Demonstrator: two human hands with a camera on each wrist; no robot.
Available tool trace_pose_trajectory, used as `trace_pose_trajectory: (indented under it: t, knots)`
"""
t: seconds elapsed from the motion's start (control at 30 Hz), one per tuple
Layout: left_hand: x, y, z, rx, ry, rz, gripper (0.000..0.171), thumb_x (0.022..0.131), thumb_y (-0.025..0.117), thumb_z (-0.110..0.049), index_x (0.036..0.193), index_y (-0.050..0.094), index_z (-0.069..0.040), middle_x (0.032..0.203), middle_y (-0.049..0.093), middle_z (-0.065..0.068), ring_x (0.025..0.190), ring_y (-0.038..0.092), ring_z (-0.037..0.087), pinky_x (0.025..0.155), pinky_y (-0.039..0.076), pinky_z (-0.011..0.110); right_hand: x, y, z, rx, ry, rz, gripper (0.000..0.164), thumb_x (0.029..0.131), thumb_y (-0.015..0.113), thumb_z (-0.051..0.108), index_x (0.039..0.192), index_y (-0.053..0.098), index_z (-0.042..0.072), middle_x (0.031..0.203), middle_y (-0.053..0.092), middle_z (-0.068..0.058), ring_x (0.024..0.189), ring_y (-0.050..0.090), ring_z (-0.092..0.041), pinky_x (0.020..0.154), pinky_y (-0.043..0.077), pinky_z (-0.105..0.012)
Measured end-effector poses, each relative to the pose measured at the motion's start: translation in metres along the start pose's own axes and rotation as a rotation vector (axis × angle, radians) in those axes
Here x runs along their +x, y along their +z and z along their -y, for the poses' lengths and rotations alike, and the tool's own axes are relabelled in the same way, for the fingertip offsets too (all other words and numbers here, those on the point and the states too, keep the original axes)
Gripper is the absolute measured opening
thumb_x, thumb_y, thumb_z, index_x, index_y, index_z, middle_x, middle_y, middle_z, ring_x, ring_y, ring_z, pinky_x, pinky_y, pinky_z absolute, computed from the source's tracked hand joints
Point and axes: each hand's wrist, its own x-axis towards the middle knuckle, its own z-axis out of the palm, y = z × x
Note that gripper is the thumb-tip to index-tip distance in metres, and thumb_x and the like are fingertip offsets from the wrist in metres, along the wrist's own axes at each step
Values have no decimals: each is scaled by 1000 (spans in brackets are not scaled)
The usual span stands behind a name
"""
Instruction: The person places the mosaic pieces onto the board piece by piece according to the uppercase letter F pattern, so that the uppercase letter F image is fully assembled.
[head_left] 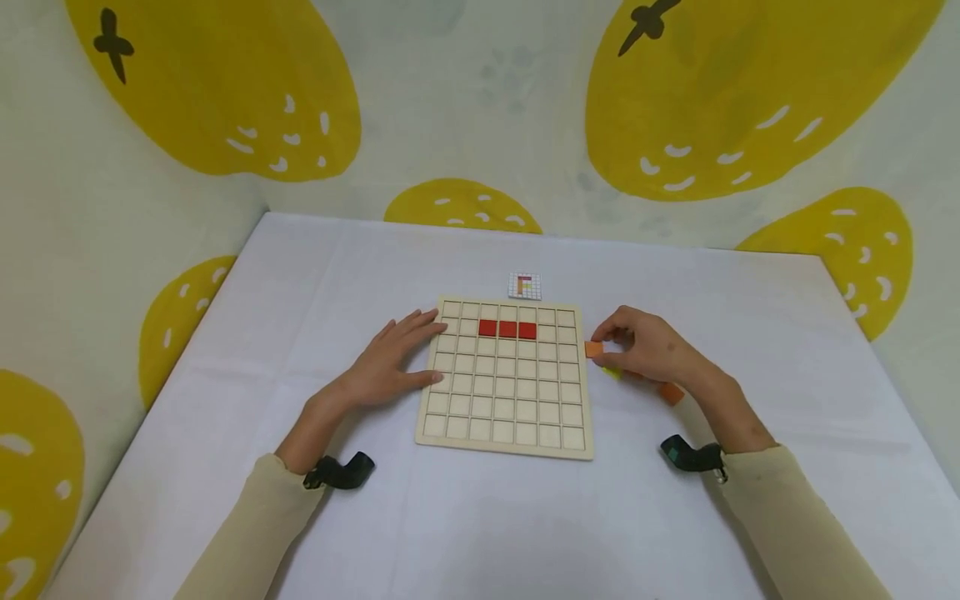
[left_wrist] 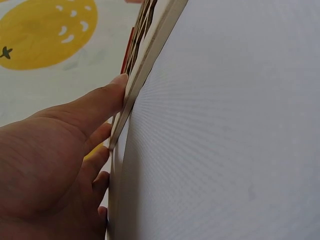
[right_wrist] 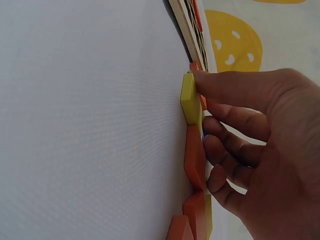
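Note:
My left hand (head_left: 378, 367) rests at the left edge of a pale wooden grid board (head_left: 504, 447), its fingers spread and its thumb and fingertips on the rim. Three red square tiles (head_left: 507, 329) sit side by side in the second row from the top. Just off the board's right edge, my right hand (head_left: 652, 343) pinches an orange square tile (head_left: 594, 349) between thumb and fingers. Under that hand lie a yellow tile (right_wrist: 188, 98) and several orange tiles (right_wrist: 195, 157), partly hidden by it in the head view.
A small card (head_left: 525, 286) with a coloured grid pattern lies just behind the board. White cloth (head_left: 480, 533) covers the table, and a wall hanging with yellow fruit shapes (head_left: 217, 92) stands at the back. Each wrist carries a black camera mount (head_left: 690, 455).

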Motion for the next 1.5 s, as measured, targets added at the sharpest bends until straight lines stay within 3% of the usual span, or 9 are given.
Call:
trace_pose_trajectory:
  t: [0.3, 0.63, 0.97, 1.5]
  knots:
    - [-1, 2, 0, -16, 0, -1, 73, 95, 76, -31, 158, 44, -12, 173, 28, 11, 163, 17, 37, 131, 10, 64, 1, -5, 7, 6, 49, -36, 31, 93, 80, 27, 118, 73, 10, 105, 67, -8, 95, 57, -24, 77, 49, -30]
    - [-1, 0, -2, -14, 1, -4, 74, 94, 77, -30, 158, 44, -12, 173, 28, 12, 163, 17, 37, 131, 9, 64, 20, 5, 34, 75, -25, -95, 29, 96, 77, 24, 121, 73, 11, 111, 67, -8, 97, 58, -24, 78, 50, -30]
    - [-1, 1, 0, -23, 1, -3, 74, 95, 77, -31, 159, 44, -13, 174, 27, 11, 164, 16, 37, 132, 8, 63, 36, 24, 60, 115, -72, -75, 34, 94, 79, 22, 123, 72, 7, 114, 66, -10, 98, 60, -25, 81, 51, -35]
    - [-1, -1, -2, -27, -8, 6, 74, 95, 76, -30, 159, 43, -12, 174, 26, 11, 164, 15, 37, 132, 7, 63, 46, 50, 94, 156, -189, 15, 32, 92, 81, 17, 121, 74, 7, 105, 65, -8, 90, 58, -20, 78, 50, -29]
